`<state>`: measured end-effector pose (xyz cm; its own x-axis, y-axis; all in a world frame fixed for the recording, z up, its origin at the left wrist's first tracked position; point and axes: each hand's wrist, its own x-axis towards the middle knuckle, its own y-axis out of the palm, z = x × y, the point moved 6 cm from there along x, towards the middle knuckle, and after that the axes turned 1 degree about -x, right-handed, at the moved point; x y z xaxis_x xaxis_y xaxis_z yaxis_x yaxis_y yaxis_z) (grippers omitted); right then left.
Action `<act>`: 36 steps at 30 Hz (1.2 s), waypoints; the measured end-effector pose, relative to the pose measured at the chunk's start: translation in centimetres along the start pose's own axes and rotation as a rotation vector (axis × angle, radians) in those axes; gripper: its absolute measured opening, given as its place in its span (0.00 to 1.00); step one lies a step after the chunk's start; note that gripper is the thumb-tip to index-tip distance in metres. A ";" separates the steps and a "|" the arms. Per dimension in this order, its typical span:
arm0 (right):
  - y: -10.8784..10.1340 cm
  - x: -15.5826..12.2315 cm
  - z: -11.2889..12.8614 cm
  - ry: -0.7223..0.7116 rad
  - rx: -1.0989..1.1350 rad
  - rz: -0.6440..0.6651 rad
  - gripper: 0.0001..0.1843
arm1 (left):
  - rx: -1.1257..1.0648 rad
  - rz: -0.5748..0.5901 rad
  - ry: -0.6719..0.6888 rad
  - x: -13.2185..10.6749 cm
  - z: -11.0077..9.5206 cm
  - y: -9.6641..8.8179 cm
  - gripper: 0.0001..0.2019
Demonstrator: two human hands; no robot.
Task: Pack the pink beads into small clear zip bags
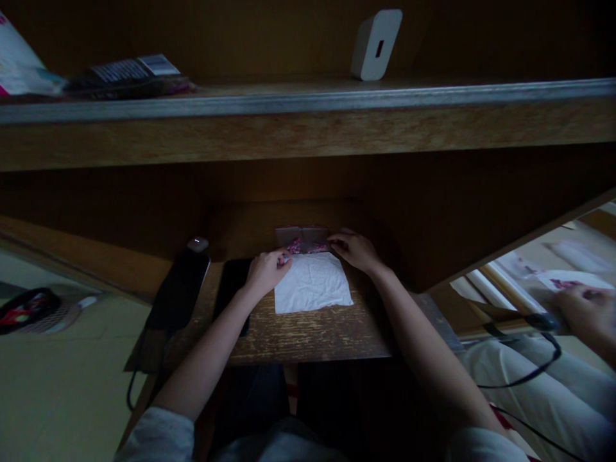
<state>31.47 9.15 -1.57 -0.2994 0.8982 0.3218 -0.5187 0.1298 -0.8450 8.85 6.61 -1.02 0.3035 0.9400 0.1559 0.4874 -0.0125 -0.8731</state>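
Observation:
A crumpled white tissue (312, 283) lies flat on the wooden desk (308, 337). Along its far edge runs a pink-patterned strip (303, 247), with a folded brown card or paper piece (301, 235) behind it. My left hand (266, 271) rests with its fingertips at the strip's left end and the tissue's corner. My right hand (353, 250) lies over the strip's right end. The dim light hides whether either hand is gripping.
Left of the tissue lie a black tablet or phone (231, 292) and a black case (178, 289). A wooden shelf (308, 109) overhangs the desk, holding a white box (375, 45) and papers. Another person's hand (590, 316) appears far right, near a black cable (522, 359).

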 end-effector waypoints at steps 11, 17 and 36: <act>0.1 0.0 0.3 -0.022 0.029 -0.011 0.11 | -0.003 0.003 -0.006 0.0 -0.1 0.0 0.10; -0.1 0.0 0.0 -0.001 0.027 -0.011 0.12 | -0.020 0.001 -0.003 0.0 0.1 0.1 0.10; 0.2 0.0 -0.1 -0.052 -0.002 0.020 0.11 | -0.008 -0.003 0.018 0.0 0.1 0.3 0.10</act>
<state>31.45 9.24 -1.73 -0.3511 0.8777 0.3261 -0.5102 0.1127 -0.8526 8.88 6.67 -1.31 0.3168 0.9337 0.1669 0.4951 -0.0127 -0.8688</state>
